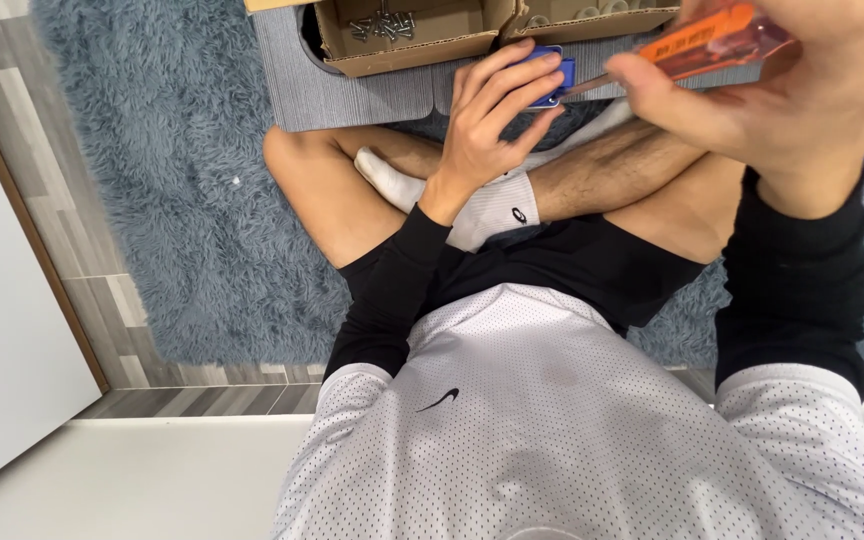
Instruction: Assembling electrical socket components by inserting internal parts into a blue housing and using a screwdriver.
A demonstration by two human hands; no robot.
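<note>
My left hand [487, 120] wrapped around a small blue plastic part [547, 78] over my crossed legs, my right hand [782, 90] closed on an orange see-through screwdriver handle [717, 38] with a dark printed label, open brown cardboard box [407, 35] of silver screws [382, 22] far ahead, on a grey ribbed mat [352, 90], fluffy blue-grey rug [172, 180] on the left

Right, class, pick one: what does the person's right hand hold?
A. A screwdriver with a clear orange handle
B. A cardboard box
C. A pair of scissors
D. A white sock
A: the right hand grips a screwdriver by its clear orange handle, its shaft pointing at the small blue part that the left hand holds.
</note>
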